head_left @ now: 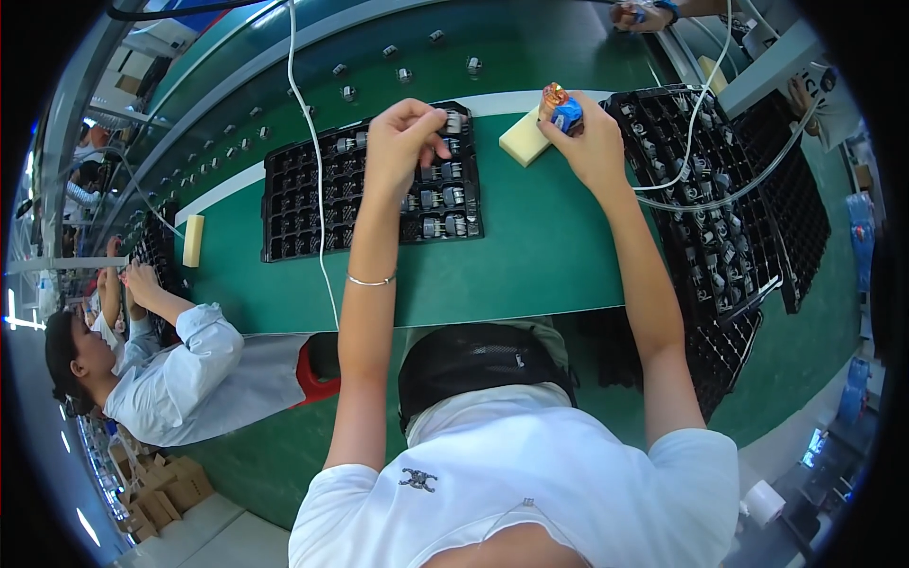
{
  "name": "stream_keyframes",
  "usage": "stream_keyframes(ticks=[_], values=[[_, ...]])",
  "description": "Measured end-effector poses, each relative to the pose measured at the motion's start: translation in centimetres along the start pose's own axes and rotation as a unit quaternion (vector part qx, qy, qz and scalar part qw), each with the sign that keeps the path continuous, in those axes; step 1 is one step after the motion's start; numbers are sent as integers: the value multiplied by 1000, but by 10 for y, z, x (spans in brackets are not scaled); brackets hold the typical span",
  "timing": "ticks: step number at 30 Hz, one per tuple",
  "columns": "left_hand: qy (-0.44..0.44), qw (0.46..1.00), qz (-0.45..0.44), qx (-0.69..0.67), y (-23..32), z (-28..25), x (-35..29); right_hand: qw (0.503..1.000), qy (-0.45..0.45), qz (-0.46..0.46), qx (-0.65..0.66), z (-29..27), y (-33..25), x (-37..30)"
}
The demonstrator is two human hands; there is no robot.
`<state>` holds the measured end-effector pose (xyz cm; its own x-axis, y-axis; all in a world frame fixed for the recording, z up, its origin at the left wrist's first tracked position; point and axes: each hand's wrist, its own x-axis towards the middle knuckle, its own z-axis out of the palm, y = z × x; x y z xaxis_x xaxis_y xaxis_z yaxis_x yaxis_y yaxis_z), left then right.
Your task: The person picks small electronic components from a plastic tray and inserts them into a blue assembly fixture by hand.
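Note:
My left hand [409,142] is over the right part of a black compartment tray [294,204], its fingers loosely curled and apart, with nothing visible between them. Beside its fingertips, a small grey metal part [454,124] sits in the tray's top right corner. Several similar parts fill the right-hand compartments, and many on the left are bare. My right hand [592,142] grips a small copper-coloured and blue piece [566,112], its exact kind unclear, between thumb and fingers. That hand is above the right end of a pale yellow foam block [524,139].
Small metal parts [405,76] stand spaced along the green conveyor behind the bench [530,246]. Stacked black trays of parts [705,218] lie at the right. A white cable [317,151] hangs across the tray. A co-worker [180,369] sits at left; another person's hand [644,16] shows at the top.

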<state>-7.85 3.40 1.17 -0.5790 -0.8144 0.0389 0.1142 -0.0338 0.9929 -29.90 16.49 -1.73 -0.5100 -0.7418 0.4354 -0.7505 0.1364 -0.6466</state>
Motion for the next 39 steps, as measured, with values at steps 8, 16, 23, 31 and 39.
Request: stream_keyframes(ticks=[8, 16, 23, 31, 39], values=[[-58, 993, -47, -91, -29, 22, -4, 1000, -10, -6, 13, 0, -3, -4], [-45, 993, -46, -94, -35, 20, -7, 999, 5, -32, -19, -1, -4, -4], [-33, 987, -45, -150, -37, 18, -8, 1000, -19, 9, -16, -1, -7, -5], [-44, 987, -53, -143, -40, 17, -5, 1000, -25, 10, -13, -2, -6, -4], [-19, 980, -59, -191, -41, 14, -7, 999, -37, -8, -28, 17, 2, 28]])
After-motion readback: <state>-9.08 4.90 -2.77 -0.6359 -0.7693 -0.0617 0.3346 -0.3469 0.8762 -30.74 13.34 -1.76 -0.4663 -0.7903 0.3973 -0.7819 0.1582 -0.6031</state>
